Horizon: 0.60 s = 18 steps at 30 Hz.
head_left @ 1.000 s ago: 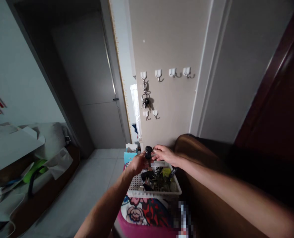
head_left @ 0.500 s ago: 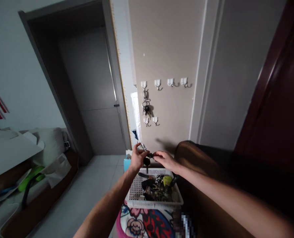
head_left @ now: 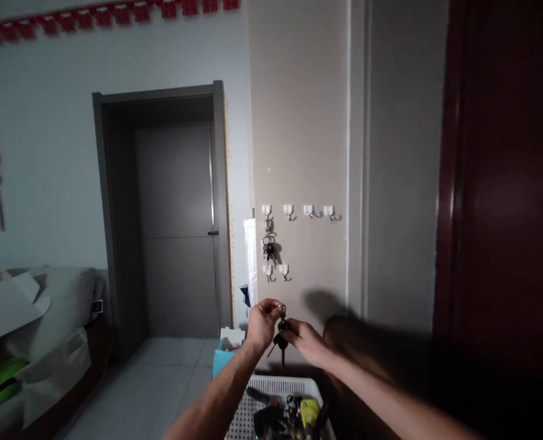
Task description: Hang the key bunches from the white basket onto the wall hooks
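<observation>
My left hand [head_left: 263,321] pinches the silver clasp at the top of a bunch of keys [head_left: 283,343]. Lower down, the fingers of my right hand [head_left: 301,337] are closed on the dark key heads, and two key blades dangle beneath. Both hands are held in front of the wall, above a white perforated basket [head_left: 294,384]. In the basket lie dark items and a yellow-green item [head_left: 310,410]. Another bunch of keys [head_left: 268,249] hangs on the wall from the leftmost upper hook [head_left: 266,210].
Other white hooks [head_left: 288,211] are stuck on the beige wall panel in two rows. A blue box [head_left: 223,360] stands left of the basket. A brown rounded surface [head_left: 349,345] is at the right. Farther left are a grey door [head_left: 175,244] and a cushioned seat [head_left: 65,305].
My view has tilted up, so the hooks and basket sit lower in the picture. My hands have risen from the basket towards the hooks, and the keys now hang upright below the clasp.
</observation>
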### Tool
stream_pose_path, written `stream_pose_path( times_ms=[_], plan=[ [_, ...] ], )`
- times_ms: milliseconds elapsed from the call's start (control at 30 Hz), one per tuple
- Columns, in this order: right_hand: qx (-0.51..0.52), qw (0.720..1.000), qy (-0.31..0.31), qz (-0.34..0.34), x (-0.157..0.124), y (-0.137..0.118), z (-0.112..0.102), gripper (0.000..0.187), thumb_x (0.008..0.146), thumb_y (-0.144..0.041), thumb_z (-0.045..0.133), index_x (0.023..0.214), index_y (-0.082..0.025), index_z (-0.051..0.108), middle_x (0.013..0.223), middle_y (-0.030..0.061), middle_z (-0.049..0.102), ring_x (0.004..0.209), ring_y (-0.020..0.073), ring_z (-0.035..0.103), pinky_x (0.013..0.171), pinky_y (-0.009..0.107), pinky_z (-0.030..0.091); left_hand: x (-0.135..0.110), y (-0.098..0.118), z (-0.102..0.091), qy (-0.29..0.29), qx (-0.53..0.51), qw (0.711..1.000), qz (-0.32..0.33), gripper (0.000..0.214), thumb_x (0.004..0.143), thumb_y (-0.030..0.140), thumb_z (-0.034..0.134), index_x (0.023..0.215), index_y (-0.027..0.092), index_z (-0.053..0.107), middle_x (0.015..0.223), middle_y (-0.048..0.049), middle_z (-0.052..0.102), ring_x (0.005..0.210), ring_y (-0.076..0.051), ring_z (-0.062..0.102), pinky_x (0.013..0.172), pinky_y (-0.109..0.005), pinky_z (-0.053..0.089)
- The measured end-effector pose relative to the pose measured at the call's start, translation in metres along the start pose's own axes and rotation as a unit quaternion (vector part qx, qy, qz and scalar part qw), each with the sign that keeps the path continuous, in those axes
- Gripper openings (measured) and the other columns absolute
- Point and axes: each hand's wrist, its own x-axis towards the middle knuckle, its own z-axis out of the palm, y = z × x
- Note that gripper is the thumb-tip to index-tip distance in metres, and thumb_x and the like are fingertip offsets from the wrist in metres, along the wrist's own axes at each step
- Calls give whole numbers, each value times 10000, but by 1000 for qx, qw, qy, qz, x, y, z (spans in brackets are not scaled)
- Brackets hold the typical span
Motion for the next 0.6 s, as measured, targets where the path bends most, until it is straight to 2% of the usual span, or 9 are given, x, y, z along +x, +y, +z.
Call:
stream_pose_path(
  times_ms=[133, 267, 400, 500, 600],
  plan=[
    [-102, 993, 57, -17, 4, -8, -11, 196, 676, -316, 365, 581, -158, 431, 529, -17, 467, 512, 101, 428, 479, 206, 315, 10, 8, -6, 14, 6, 1000, -15, 128, 568, 251, 506, 586, 125, 498, 498, 19, 489, 468, -57, 424, 478, -183, 334],
    [-153, 986, 45, -53, 9, -22, -17, 189, 644, -331, 416, 594, -159, 475, 540, -18, 476, 517, 98, 429, 484, 199, 311, 15, 18, -13, 41, 12, 999, -25, 62, 577, 179, 461, 595, 126, 488, 487, 31, 465, 444, -43, 409, 447, -165, 320],
    [-137, 982, 71, -106, 12, -27, -22, 189, 668, -289, 392, 632, -159, 525, 618, 3, 509, 584, 102, 459, 549, 201, 334, 18, 30, -16, 25, 35, 999, -26, 54, 573, 121, 416, 550, 127, 465, 445, 38, 440, 410, -42, 403, 418, -163, 314],
    [-109, 987, 65, -98, 14, -26, -23, 194, 679, -253, 374, 615, -155, 529, 596, 7, 516, 573, 103, 464, 548, 200, 344, 20, 34, -16, 11, 58, 997, -39, 75, 562, 93, 393, 527, 126, 450, 417, 38, 431, 374, -38, 385, 385, -160, 298],
    [-66, 992, 54, -89, 17, -27, -18, 165, 666, -246, 394, 690, -154, 529, 674, 14, 539, 614, 109, 472, 556, 202, 356, 22, 35, -14, -2, 88, 995, -40, 92, 546, 75, 382, 508, 132, 443, 379, 47, 412, 351, -38, 368, 371, -160, 296]
  ],
)
